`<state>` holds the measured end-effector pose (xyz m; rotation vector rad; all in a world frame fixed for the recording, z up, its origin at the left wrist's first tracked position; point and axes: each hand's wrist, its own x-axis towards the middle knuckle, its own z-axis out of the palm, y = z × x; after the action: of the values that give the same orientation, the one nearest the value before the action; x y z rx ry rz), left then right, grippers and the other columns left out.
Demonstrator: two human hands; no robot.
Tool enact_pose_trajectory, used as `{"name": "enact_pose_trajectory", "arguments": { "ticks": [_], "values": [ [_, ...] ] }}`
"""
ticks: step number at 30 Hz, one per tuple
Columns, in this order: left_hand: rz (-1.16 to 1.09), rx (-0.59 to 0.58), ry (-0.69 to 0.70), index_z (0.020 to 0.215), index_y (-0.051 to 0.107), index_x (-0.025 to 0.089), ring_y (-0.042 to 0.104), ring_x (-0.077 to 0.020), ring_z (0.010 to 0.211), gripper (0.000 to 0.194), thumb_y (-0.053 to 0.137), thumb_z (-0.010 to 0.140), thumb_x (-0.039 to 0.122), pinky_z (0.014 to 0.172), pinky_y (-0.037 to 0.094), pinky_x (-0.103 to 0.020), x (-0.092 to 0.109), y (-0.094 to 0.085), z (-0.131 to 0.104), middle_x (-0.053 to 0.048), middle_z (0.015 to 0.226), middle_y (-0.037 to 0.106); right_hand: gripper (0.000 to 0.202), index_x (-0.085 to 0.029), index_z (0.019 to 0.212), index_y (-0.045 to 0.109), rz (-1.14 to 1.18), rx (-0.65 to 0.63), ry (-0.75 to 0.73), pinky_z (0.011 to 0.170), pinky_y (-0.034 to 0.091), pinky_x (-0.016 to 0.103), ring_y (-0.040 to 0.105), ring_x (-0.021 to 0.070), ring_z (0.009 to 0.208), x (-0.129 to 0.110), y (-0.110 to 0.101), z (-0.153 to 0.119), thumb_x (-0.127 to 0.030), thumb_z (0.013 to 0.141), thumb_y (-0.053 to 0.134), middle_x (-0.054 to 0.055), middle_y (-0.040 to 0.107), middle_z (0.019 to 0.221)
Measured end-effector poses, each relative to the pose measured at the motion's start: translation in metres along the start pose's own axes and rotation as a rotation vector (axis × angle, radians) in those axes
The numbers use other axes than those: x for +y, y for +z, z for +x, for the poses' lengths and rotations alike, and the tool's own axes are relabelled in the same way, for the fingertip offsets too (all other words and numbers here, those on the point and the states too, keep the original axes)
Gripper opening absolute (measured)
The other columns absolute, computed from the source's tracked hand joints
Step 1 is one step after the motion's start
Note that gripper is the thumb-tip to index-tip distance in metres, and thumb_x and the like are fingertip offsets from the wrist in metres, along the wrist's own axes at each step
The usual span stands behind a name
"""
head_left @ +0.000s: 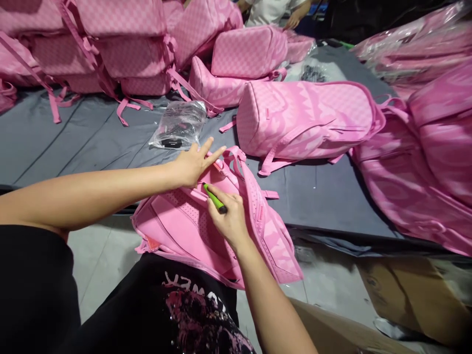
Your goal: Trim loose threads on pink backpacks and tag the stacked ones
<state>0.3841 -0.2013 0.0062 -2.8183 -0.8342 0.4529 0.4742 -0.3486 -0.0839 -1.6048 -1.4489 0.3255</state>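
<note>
A pink backpack (177,216) lies unzipped against my body, over the front edge of the table, its inside lining facing up. My left hand (193,164) rests on the upper part of the backpack, fingers spread, holding nothing I can see. Closed around a slim green tool with a black end (215,198), my right hand (230,216) is over the opening. The tool's tip touches or nearly touches the fabric just below my left hand; its exact kind is unclear.
The dark-covered table (92,142) carries a clear plastic bag (179,125) with dark contents, a camouflage-patterned pink backpack (306,118) and stacked pink backpacks (129,54). More pink bags (435,147) crowd the right. Cardboard (413,295) lies below. Another person (271,12) stands across.
</note>
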Motion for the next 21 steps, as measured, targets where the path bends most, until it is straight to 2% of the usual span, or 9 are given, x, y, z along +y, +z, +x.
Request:
{"name": "enact_pose_trajectory", "arguments": {
  "ticks": [5, 11, 17, 21],
  "values": [
    [0.038, 0.039, 0.018, 0.157, -0.004, 0.027, 0.041, -0.0422, 0.129, 0.108, 0.068, 0.077, 0.026, 0.089, 0.052, -0.043, -0.001, 0.011, 0.007, -0.021, 0.163, 0.005, 0.035, -0.02, 0.12, 0.068, 0.041, -0.001, 0.003, 0.086, 0.052, 0.041, 0.072, 0.0234, 0.091, 0.005, 0.007, 0.006, -0.024, 0.087, 0.056, 0.007, 0.073, 0.115],
    [-0.026, 0.01, 0.089, 0.157, -0.004, 0.026, 0.044, -0.0337, 0.131, 0.11, 0.069, 0.075, 0.025, 0.105, 0.04, -0.039, -0.017, 0.01, 0.006, -0.019, 0.164, 0.001, 0.035, -0.022, 0.121, 0.068, 0.064, -0.008, 0.003, 0.086, 0.053, 0.041, 0.072, 0.0246, 0.092, 0.008, 0.0, 0.004, -0.024, 0.088, 0.056, 0.006, 0.075, 0.111],
    [-0.102, -0.059, 0.01, 0.156, -0.008, 0.03, 0.054, -0.0353, 0.125, 0.12, 0.074, 0.069, 0.026, 0.096, 0.046, -0.038, -0.021, 0.006, 0.009, -0.023, 0.163, -0.002, 0.036, -0.022, 0.123, 0.066, 0.081, 0.023, -0.028, 0.088, 0.052, 0.039, 0.071, 0.0224, 0.092, 0.004, -0.008, -0.002, -0.022, 0.088, 0.055, 0.006, 0.073, 0.116],
    [-0.181, -0.091, 0.074, 0.155, -0.011, 0.031, 0.052, -0.0353, 0.128, 0.121, 0.072, 0.068, 0.019, 0.098, 0.046, -0.036, -0.028, 0.009, 0.012, -0.022, 0.163, 0.001, 0.033, -0.021, 0.119, 0.068, 0.112, 0.006, -0.053, 0.085, 0.05, 0.039, 0.071, 0.0218, 0.089, -0.002, -0.014, -0.005, -0.023, 0.088, 0.056, 0.006, 0.075, 0.112]
  ]
}}
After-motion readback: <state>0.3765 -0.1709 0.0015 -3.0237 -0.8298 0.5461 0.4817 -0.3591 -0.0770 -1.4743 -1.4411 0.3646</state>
